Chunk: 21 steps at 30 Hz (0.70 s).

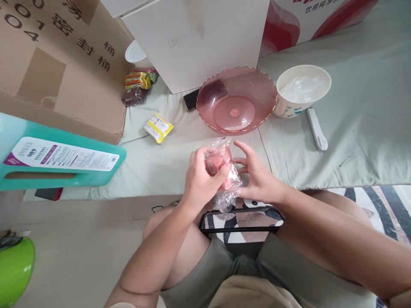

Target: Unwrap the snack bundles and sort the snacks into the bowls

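Note:
My left hand [199, 179] is closed around a clear plastic packet [221, 159] with pink contents, its thumb pressed across the front. What the pink contents are, I cannot make out. On the packet's right side, my right hand [259, 176] has its fingers spread and curved, with the thumb close to the lower crinkled plastic; whether it touches is unclear. Just beyond both hands sits a ribbed pink translucent bowl [257, 94] with a gold scalloped rim. A yellow-and-white wrapped packet [159, 128] lies to the left of the bowl.
Right of the bowl stand a plastic-lined paper tub [293, 109] and a white handheld tool [317, 129]. Snack packets [137, 83] and a dark phone [192, 100] lie farther back. A cardboard box [64, 81], a green jug [111, 160] and a white box [199, 42] border the cloth-covered surface [359, 115].

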{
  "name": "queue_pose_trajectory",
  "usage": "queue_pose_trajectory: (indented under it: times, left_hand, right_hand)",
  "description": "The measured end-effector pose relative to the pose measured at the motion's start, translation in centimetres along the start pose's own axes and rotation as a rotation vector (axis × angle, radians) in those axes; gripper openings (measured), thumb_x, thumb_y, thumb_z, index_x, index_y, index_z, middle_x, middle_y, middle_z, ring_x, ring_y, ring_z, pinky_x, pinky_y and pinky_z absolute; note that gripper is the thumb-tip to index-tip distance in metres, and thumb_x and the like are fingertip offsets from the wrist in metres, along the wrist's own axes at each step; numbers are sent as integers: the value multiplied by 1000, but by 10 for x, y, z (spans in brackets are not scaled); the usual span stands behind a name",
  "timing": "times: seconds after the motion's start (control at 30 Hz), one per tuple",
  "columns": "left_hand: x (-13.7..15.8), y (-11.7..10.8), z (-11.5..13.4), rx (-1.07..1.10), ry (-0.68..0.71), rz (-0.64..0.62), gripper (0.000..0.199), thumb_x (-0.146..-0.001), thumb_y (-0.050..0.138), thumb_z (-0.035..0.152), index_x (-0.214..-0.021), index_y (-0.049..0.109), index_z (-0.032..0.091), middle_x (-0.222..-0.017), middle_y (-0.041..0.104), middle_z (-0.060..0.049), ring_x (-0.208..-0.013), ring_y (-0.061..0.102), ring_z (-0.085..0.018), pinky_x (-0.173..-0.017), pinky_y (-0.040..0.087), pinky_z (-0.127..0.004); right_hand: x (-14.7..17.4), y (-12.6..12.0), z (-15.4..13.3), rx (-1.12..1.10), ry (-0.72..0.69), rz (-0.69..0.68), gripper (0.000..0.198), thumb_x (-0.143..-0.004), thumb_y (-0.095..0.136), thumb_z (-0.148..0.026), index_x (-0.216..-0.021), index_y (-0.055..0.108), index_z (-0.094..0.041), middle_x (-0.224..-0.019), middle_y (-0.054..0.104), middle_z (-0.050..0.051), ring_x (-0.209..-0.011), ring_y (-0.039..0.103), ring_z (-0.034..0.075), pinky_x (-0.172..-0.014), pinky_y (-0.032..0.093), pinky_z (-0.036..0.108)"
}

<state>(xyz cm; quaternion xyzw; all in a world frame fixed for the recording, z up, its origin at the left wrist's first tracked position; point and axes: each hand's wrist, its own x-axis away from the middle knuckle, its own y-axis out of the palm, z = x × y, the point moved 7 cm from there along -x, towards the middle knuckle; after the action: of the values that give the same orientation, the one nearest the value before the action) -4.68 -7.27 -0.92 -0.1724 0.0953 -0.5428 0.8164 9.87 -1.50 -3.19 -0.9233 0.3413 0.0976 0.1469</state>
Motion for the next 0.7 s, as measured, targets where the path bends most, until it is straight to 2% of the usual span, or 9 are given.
queue_pose_trajectory:
  times: [0.1,0.17,0.27,0.33,0.4,0.43,0.5,0.6,0.7]
  left_hand:
    - [-2,0,-4,-55,-33,-147,52,-78,78,43,-122,59,22,-125,61,-12,-100,64,-22,-80,54,-34]
    - [-2,-1,1,31,33,-257,52,-79,76,43,-125,61,23,-128,61,-11,-93,64,-19,-74,53,-30]
    - [-5,-9,5,253,79,-301,54,-79,75,46,-129,59,30,-123,62,-7,-75,61,-12,-65,51,-27]
    - [-11,-17,2,408,41,-217,64,-77,77,48,-135,52,37,-114,64,-3,-65,56,-9,-60,49,-25]
    - [-17,-21,-4,515,-24,-132,70,-77,76,53,-139,45,41,-108,65,-2,-65,57,-10,-59,49,-24]
    - [-19,-18,-5,554,-61,-139,69,-78,73,57,-139,45,40,-108,65,-2,-69,60,-11,-60,50,-25]
    - [-19,-5,-3,604,-129,-274,67,-79,71,63,-137,48,39,-108,66,-4,-80,66,-17,-63,54,-27]
    - [-14,13,5,583,-155,-480,61,-80,75,55,-135,52,40,-107,67,-4,-84,67,-19,-66,56,-30]
    - [-12,18,8,522,-88,-477,45,-89,70,45,-131,56,40,-104,66,-2,-80,63,-16,-69,56,-29]
  right_hand:
    - [-2,9,1,-49,16,-90,108,-76,83,-41,-159,14,-36,-157,30,16,-143,42,37,-97,59,50]
    - [-3,9,-1,-111,8,-100,103,-75,83,-42,-156,19,-38,-157,29,14,-145,40,37,-102,57,51]
    - [-2,3,-7,-241,-3,-86,91,-76,82,-45,-148,27,-40,-150,37,11,-132,54,31,-98,58,47]
    - [-1,-2,-11,-283,7,-66,83,-76,82,-47,-141,31,-40,-140,48,8,-118,62,27,-92,60,43]
    - [-1,-8,-14,-302,19,-45,79,-76,82,-49,-138,34,-39,-133,53,6,-111,64,25,-87,61,40]
    - [-1,-10,-14,-314,28,-42,78,-77,81,-51,-137,34,-39,-132,54,6,-110,65,25,-85,61,39]
    - [-1,-12,-14,-332,57,-59,78,-78,79,-54,-137,31,-38,-131,55,7,-108,66,25,-84,61,40]
    - [-2,-14,-11,-301,84,-58,80,-77,79,-54,-137,28,-38,-129,55,8,-106,66,26,-83,61,42]
    - [-3,-18,-11,-246,43,9,78,-78,78,-55,-138,30,-38,-131,53,8,-111,63,28,-86,60,44]
